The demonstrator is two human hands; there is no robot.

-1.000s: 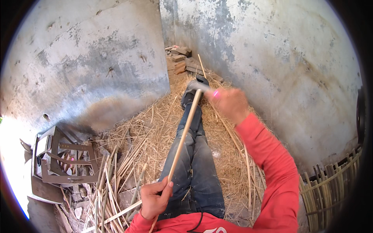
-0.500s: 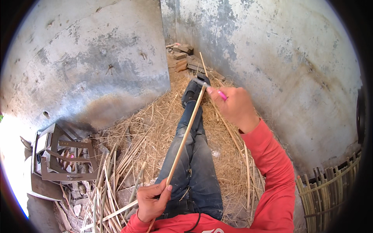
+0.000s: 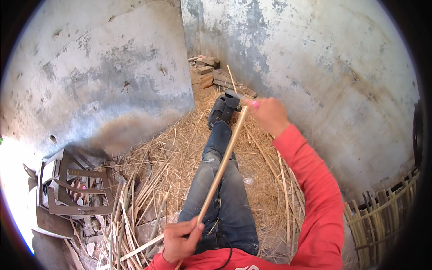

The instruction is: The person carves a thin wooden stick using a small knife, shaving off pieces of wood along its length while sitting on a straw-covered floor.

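A long, pale bamboo strip (image 3: 223, 164) slants over my outstretched legs, its near end pinched by my left hand (image 3: 182, 240) close to my waist. Further out, my right hand (image 3: 271, 116) is closed round a knife (image 3: 234, 94), whose pink handle shows only in part between the fingers. The metal blade lies across the far part of the strip, above my dark shoes (image 3: 222, 110). Motion blurs the blade, so its exact contact with the strip cannot be told. Beyond the knife the strip's thin tip points toward the wall corner.
Straw-like shavings (image 3: 180, 139) cover the floor round my legs. Loose bamboo strips (image 3: 123, 229) pile up at the left, beside a broken brown wooden frame (image 3: 81, 209). Bricks (image 3: 207, 80) lie in the far corner. A woven bamboo piece (image 3: 382, 220) leans at the right wall.
My right hand and the knife have shifted slightly right and nearer along the strip. My left hand has moved slightly nearer and right, still gripping the strip, which has shifted rightward.
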